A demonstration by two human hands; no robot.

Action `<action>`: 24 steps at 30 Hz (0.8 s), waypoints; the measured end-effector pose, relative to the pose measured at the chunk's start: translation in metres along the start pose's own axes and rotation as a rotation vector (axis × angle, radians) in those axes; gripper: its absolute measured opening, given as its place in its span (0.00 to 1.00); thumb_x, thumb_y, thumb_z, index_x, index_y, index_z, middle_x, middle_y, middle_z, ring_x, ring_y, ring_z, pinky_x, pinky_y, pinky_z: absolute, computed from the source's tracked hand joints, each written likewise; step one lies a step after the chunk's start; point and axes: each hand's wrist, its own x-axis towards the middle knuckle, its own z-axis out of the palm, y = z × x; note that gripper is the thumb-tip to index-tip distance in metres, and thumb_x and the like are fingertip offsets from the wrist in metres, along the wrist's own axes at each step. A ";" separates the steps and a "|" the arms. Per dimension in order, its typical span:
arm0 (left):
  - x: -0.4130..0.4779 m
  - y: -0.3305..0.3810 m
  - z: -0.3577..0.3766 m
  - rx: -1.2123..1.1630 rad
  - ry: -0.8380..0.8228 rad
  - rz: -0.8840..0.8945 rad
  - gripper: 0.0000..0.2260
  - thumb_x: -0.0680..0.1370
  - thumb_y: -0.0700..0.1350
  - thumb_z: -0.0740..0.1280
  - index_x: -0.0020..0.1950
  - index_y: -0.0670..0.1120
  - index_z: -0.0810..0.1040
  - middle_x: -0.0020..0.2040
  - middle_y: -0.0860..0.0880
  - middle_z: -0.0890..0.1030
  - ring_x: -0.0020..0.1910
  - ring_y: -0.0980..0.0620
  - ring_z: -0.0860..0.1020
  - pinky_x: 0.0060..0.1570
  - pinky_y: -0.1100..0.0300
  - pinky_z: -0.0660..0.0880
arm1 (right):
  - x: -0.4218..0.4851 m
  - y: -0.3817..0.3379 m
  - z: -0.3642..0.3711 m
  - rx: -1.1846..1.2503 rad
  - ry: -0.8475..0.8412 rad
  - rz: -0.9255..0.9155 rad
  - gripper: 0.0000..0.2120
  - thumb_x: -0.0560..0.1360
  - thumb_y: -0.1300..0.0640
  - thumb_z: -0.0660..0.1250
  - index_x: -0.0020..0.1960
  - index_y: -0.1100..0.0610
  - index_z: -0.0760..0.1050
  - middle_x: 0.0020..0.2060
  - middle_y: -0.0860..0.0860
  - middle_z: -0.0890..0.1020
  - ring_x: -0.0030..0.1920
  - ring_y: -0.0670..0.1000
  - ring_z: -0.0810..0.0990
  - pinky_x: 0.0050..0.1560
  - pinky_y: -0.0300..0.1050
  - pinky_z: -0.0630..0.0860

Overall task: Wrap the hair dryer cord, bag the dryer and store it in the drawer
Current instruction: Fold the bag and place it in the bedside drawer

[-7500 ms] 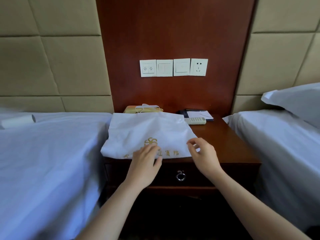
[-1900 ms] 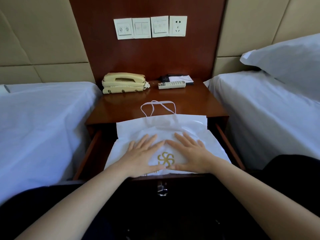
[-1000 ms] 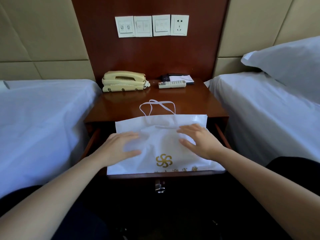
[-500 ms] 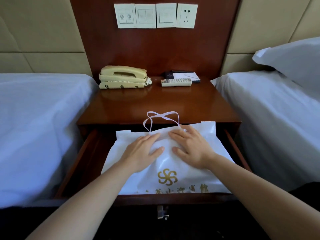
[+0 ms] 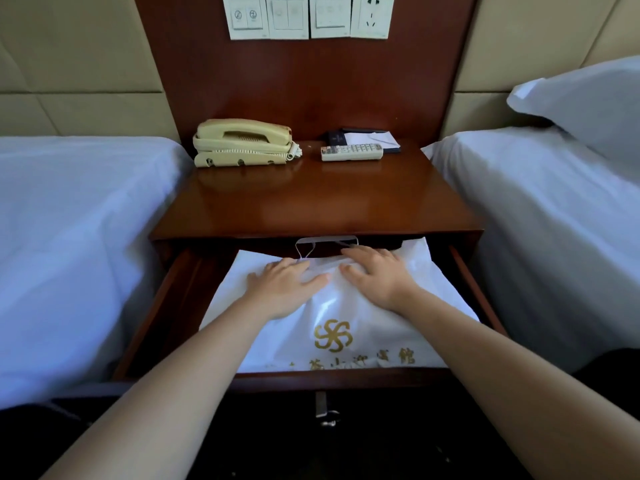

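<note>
A white bag with a gold emblem and gold lettering lies flat in the open drawer of the wooden nightstand. The hair dryer is hidden inside it. My left hand and my right hand press flat on the bag's far half, fingers straight, side by side. The bag's white drawstring loop sits at the back, under the nightstand's top edge.
A cream telephone, a white remote and a notepad stand at the back of the nightstand top. White-sheeted beds flank it on both sides, with a pillow at right. Wall switches hang above. A metal drawer pull hangs below.
Earlier the bag lay on the nightstand top with the drawer shut. Now it lies in the open drawer, and both hands have slid it further back, its loop going under the top.
</note>
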 end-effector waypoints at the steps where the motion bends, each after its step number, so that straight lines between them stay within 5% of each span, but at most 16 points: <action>1: 0.002 -0.001 -0.001 0.023 0.011 -0.012 0.31 0.76 0.67 0.52 0.76 0.53 0.60 0.77 0.51 0.60 0.75 0.46 0.57 0.69 0.46 0.55 | 0.000 0.003 0.002 0.023 0.042 0.016 0.23 0.79 0.43 0.53 0.72 0.47 0.64 0.73 0.49 0.64 0.73 0.56 0.59 0.73 0.52 0.52; 5: 0.011 -0.003 0.000 0.105 0.171 -0.123 0.30 0.74 0.69 0.49 0.64 0.51 0.73 0.63 0.48 0.77 0.65 0.44 0.70 0.65 0.41 0.62 | 0.010 0.019 0.003 -0.035 0.162 0.241 0.25 0.77 0.41 0.48 0.69 0.50 0.67 0.72 0.53 0.65 0.75 0.58 0.53 0.74 0.55 0.46; 15: 0.021 0.016 -0.006 0.174 0.368 -0.350 0.31 0.78 0.63 0.47 0.59 0.42 0.78 0.61 0.42 0.79 0.63 0.41 0.73 0.67 0.41 0.60 | 0.028 0.037 -0.017 -0.015 -0.023 0.395 0.34 0.78 0.40 0.45 0.76 0.61 0.52 0.76 0.56 0.54 0.76 0.54 0.50 0.75 0.55 0.44; 17: 0.020 0.016 -0.006 0.162 0.330 -0.309 0.30 0.79 0.61 0.46 0.64 0.42 0.75 0.66 0.43 0.75 0.66 0.42 0.70 0.67 0.42 0.59 | 0.019 0.032 -0.027 -0.057 -0.066 0.371 0.33 0.78 0.40 0.46 0.76 0.60 0.52 0.76 0.55 0.54 0.76 0.54 0.50 0.75 0.55 0.47; 21: -0.002 0.012 -0.007 0.069 0.284 -0.014 0.24 0.82 0.55 0.50 0.74 0.46 0.62 0.76 0.46 0.63 0.74 0.47 0.60 0.71 0.50 0.58 | -0.020 0.011 -0.049 -0.095 -0.038 0.177 0.23 0.80 0.44 0.52 0.68 0.56 0.68 0.68 0.55 0.71 0.69 0.56 0.67 0.66 0.50 0.64; 24: -0.029 0.008 -0.005 0.014 0.163 0.193 0.24 0.82 0.53 0.51 0.77 0.50 0.56 0.79 0.50 0.52 0.77 0.52 0.50 0.73 0.55 0.51 | -0.046 -0.006 -0.045 -0.057 -0.059 -0.072 0.24 0.80 0.47 0.54 0.75 0.52 0.59 0.75 0.51 0.59 0.75 0.51 0.55 0.73 0.50 0.58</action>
